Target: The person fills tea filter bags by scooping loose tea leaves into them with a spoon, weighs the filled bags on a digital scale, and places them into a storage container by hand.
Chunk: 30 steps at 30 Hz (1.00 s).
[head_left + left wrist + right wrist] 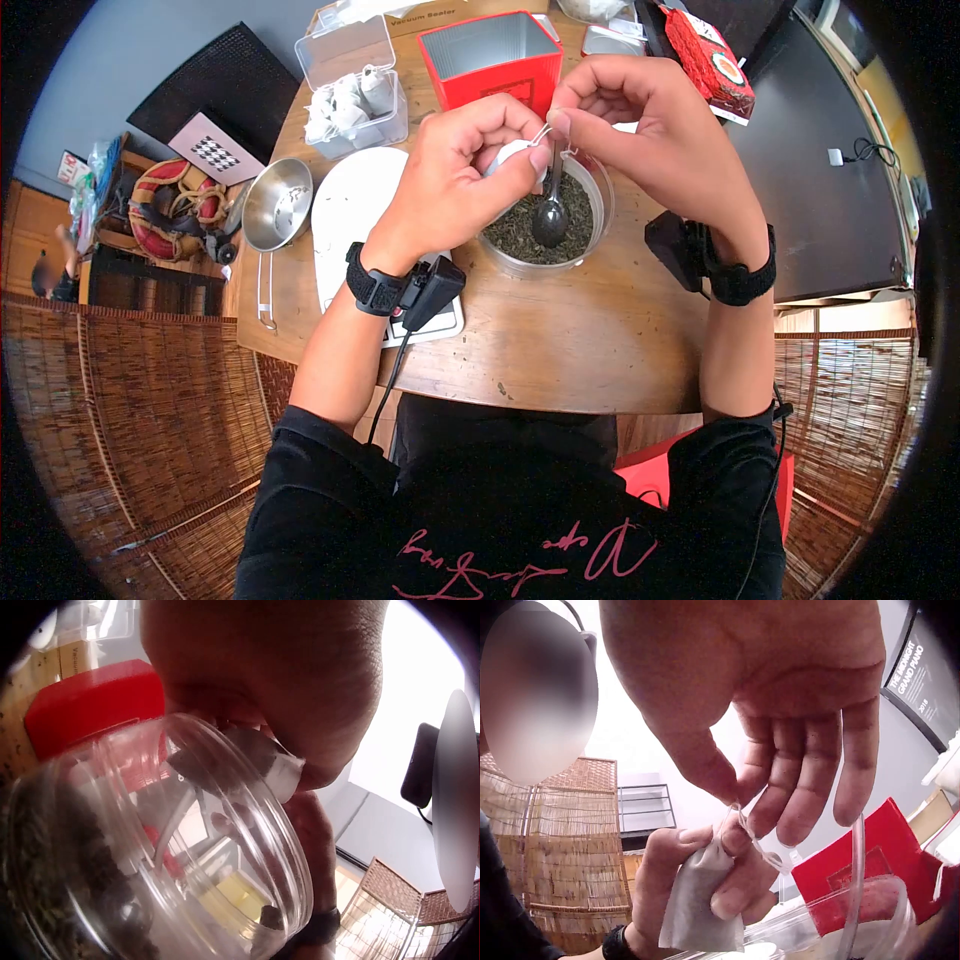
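Over a clear round jar [600, 235] of dried tea leaves [515, 232], both hands meet. My left hand [445, 180] pinches a small white drawstring tea bag [697, 900] near its gathered top, with its filled lower part hanging down in the right wrist view. Between thumb and index finger, my right hand [665, 130] pinches the bag's white string [759, 847], its other fingers loosely bent. A dark spoon [550, 222] stands in the jar with its bowl on the leaves. In the left wrist view, the jar's clear wall [277, 840] overlaps the bag.
Left of the jar lie a white scale [350, 195] and a steel pan [270, 215] with a long handle. Behind stand a clear box [385, 130] of filled bags and a red open box [480, 85]. A red packet [705, 65] lies at the back right.
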Each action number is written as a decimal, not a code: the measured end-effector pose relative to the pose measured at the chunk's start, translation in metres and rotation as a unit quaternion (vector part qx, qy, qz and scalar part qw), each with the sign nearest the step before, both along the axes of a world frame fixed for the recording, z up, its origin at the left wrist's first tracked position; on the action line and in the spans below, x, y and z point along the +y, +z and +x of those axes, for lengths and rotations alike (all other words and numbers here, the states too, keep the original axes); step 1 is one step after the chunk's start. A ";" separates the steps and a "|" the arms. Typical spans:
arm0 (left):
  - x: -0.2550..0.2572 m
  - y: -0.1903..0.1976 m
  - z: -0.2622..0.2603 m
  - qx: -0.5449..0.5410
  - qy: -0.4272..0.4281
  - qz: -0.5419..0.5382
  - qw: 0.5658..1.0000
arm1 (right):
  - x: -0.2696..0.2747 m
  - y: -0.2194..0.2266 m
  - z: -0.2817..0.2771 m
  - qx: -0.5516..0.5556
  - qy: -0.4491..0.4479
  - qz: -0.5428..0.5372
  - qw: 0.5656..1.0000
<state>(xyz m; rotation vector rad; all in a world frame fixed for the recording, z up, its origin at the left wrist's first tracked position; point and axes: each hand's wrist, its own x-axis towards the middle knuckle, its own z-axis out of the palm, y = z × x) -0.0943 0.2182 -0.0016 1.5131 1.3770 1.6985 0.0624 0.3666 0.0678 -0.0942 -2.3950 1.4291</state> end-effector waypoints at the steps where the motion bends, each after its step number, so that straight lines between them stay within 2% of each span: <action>1: 0.000 0.000 0.001 0.000 0.000 0.000 1.000 | -0.001 0.001 0.000 -0.005 0.002 -0.017 1.000; 3: -0.001 0.001 0.002 -0.011 0.005 0.002 1.000 | -0.002 0.001 -0.001 -0.011 0.003 -0.033 0.999; 5: 0.000 0.000 0.000 0.003 0.006 -0.001 1.000 | -0.003 -0.003 -0.002 0.048 0.004 -0.018 0.999; 9: -0.002 0.003 0.001 0.041 0.012 -0.003 0.999 | 0.000 0.005 0.002 0.038 -0.009 -0.040 0.998; 11: -0.003 0.002 -0.001 0.067 0.021 -0.002 0.998 | -0.002 0.007 0.005 0.034 -0.016 -0.013 0.999; 13: -0.005 0.007 0.000 0.062 -0.016 -0.018 0.998 | -0.002 0.008 0.006 0.034 -0.012 0.003 0.999; 15: -0.007 0.012 0.002 0.068 -0.010 0.001 0.998 | -0.002 0.009 0.007 0.031 -0.017 -0.024 0.999; 17: -0.010 0.018 0.001 0.128 0.010 -0.018 0.992 | -0.003 0.010 0.007 0.030 -0.020 -0.017 0.999; 22: -0.008 0.020 0.004 0.126 0.032 -0.030 0.991 | -0.004 0.012 0.009 0.051 -0.026 0.005 0.998; 30: -0.014 0.039 0.006 0.188 0.038 -0.017 0.981 | -0.015 0.016 0.012 0.103 -0.010 0.026 0.994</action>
